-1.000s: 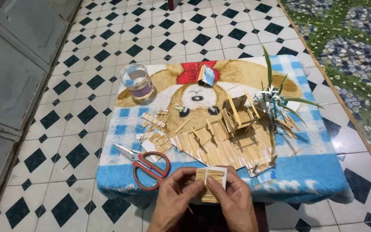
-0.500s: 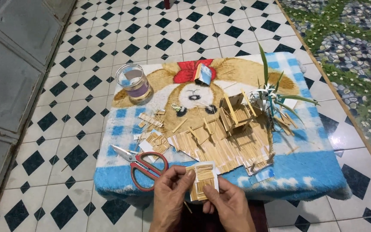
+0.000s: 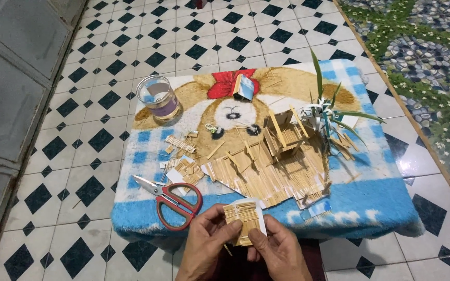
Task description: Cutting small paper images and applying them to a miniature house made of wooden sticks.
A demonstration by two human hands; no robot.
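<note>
Glass jar point(image 3: 158, 97) with purplish liquid, beside scissors point(image 3: 174, 200)

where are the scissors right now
In the head view, the red-handled scissors lie on the blue plush mat's front left part, just above the left hand, beside loose stick pieces.

Both hands are showing bare, no rings or gloves: the left hand point(image 3: 204, 247) and right hand point(image 3: 279, 252), forearms uncovered, nearest the blue blanket point(image 3: 371, 203).

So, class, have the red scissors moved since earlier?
No: the red scissors still lie at the blue cloth's front-left corner, beside the small sticks.
</note>
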